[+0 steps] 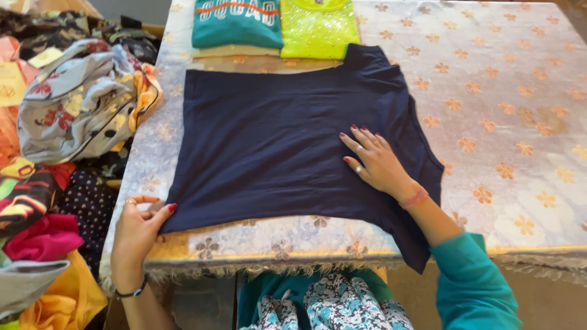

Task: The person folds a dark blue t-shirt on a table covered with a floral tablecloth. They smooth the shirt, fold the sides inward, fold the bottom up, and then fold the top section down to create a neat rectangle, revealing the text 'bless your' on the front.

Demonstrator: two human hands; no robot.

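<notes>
Navy T-shirt (269, 140) spread flat on floral tablecloth (507, 110). Right hand (376, 162) open, palm down, on shirt at 3 o'clock; left hand (137, 229) pinching lower corner at 7 o'clock. Folded garments (275, 24) at 12 o'clock.

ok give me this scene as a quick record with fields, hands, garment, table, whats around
left hand: pinches the near left corner of the navy t-shirt
right hand: lies flat, fingers spread, on the shirt's right part
garment: spread out on the table, one edge hanging over the near side
table: covered with a pale cloth with orange flowers
far edge: folded teal top beside a folded lime-green top
left of table: heap of mixed clothes
</notes>
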